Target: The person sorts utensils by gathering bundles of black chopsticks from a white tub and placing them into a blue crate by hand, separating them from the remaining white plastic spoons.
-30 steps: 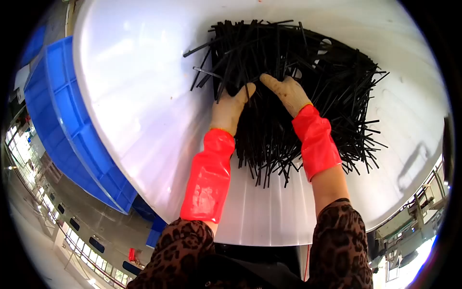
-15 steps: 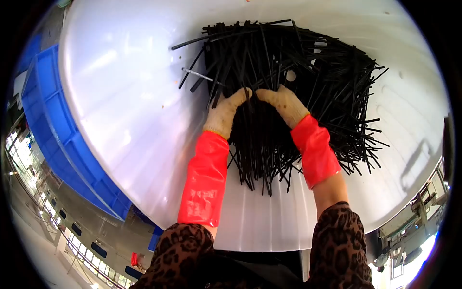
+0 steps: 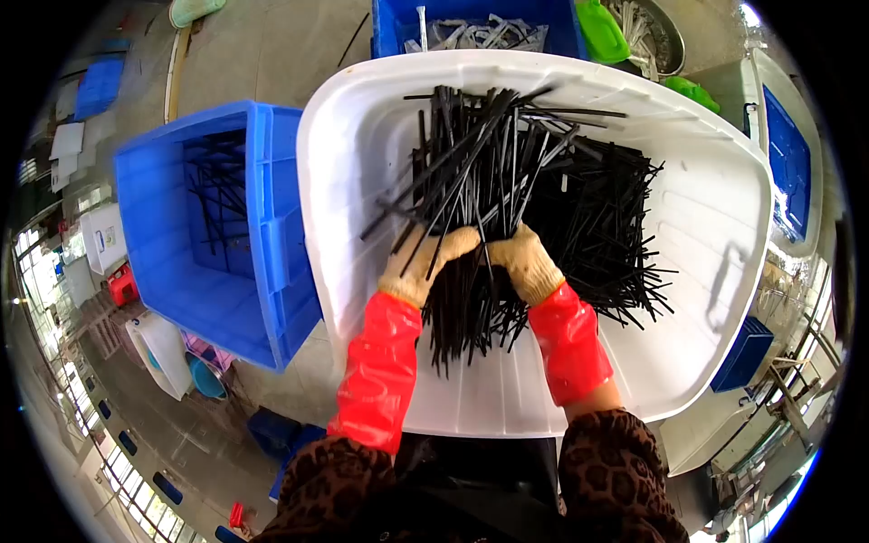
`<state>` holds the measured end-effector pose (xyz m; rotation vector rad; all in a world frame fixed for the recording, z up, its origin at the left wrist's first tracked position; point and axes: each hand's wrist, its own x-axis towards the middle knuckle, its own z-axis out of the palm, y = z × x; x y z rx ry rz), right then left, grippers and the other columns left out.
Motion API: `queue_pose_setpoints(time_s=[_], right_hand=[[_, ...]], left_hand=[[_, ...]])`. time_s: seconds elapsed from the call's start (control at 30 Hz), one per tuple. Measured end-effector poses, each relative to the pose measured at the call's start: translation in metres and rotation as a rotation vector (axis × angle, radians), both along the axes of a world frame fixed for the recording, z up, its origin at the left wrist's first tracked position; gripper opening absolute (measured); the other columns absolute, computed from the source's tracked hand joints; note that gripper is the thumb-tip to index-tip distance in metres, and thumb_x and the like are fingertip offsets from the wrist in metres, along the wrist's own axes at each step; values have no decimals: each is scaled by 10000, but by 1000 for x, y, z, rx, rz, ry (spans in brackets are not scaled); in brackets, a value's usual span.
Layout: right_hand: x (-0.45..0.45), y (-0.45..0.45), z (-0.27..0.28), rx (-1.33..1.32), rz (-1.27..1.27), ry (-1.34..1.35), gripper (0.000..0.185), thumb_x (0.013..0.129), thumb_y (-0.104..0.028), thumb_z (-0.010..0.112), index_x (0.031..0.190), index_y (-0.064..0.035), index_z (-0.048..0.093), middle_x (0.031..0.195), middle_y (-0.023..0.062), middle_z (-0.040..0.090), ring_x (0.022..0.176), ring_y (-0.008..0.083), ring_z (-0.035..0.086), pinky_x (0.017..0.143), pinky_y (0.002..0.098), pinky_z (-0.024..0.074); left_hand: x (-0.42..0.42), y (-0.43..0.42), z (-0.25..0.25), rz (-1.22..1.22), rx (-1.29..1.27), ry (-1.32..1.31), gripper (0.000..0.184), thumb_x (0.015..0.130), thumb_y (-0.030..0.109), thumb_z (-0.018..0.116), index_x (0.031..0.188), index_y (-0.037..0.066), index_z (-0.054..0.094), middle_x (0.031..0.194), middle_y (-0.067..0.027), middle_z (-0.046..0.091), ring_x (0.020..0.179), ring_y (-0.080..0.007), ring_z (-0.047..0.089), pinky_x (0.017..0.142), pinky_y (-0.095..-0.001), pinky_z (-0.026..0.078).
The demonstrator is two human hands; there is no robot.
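A large bundle of thin black sticks (image 3: 480, 172) is held over the white tub (image 3: 701, 317). My left hand (image 3: 421, 262), in a cream glove with a red cuff, is closed around its left side, the thumb pointing inward. My right hand (image 3: 527, 264), gloved alike, is closed on the right side. The thumbs nearly meet in front; the other fingers are hidden behind the sticks. Some sticks cross and jut out at the top and left. More black sticks (image 3: 606, 226) lie in a tangled heap in the tub, right of my hands.
Left of the tub stands a blue crate (image 3: 281, 235) with some black sticks inside. Beyond the far rim are a blue bin (image 3: 389, 27) with pale strips, a green container (image 3: 602, 32) and a round metal basin (image 3: 670, 41). A white container with blue inside (image 3: 787, 163) stands at right.
My hands have lifted the bundle up from the heap, and its sticks now stand out above it. The head view has drawn back, showing the tub's whole rim and the surrounding crates.
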<state>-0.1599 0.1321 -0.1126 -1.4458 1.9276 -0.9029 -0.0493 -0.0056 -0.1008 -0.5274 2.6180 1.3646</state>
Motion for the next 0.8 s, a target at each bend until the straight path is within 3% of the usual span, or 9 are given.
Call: queue_pose_setpoints(time_s=[0.03,0.07,0.1,0.23,0.33,0.47,0.5,0.77,0.8], right_hand=[[-1,-5,-2,125,-75,-100,173,608,14,559,744,-85,599,791,72,550,771,200,538,684,234,436],[0,-11,-3,190,-211,-288,159,599,13,523,698,-85,599,741,55,571,751,219,542,723,265,417],[2,-14,-3,255,-346,-477,161,589,12,486,652,-85,600,691,38,592,731,238,547,761,295,398],[44,23,-26,223,-212,-105,161,547,-1,606,690,-76,601,823,73,557,740,187,546,669,236,455],[34,2,9,692,-906,-934,114,574,8,596,668,-54,584,771,52,580,709,201,543,669,232,443],[12,13,3,106,-27,79,84,680,34,508,714,-26,556,626,38,571,608,175,534,653,214,425],[6,1,19,82,-242,-247,99,656,26,493,682,-53,548,627,28,568,581,155,530,682,222,409],[30,36,8,285,76,18,152,664,5,509,668,-130,577,660,39,576,624,181,547,819,294,362],[43,48,6,405,-147,-360,133,654,-15,535,709,-118,597,683,68,575,665,204,552,802,257,379]], left_hand=[[-5,-8,-6,-127,-94,64,311,796,247,431,1011,31,490,966,-50,559,829,-159,533,750,-278,399],[-21,-13,3,184,481,-177,370,747,242,498,1005,-20,460,951,-74,543,828,-148,509,751,-265,398],[-21,-13,-5,183,479,-172,370,747,242,498,1005,-20,460,951,-74,543,828,-148,509,751,-265,398],[-1,28,7,781,803,-416,537,595,96,669,1052,-22,413,932,-85,530,848,-171,498,773,-277,405],[6,36,0,795,844,-326,601,585,104,685,1090,-28,387,942,-92,532,844,-182,511,787,-274,405],[-5,21,16,736,979,-271,549,587,120,664,1051,-43,422,893,-90,543,793,-172,517,747,-262,409],[-5,18,18,662,1015,-194,502,596,105,653,1028,-37,441,874,-84,550,774,-167,520,733,-260,413],[6,56,35,974,1094,-298,460,663,25,592,1081,-43,412,946,-71,550,854,-148,514,791,-244,388],[19,65,31,1042,1146,-437,457,648,21,587,1076,-15,431,944,-57,544,871,-149,505,779,-243,389]])
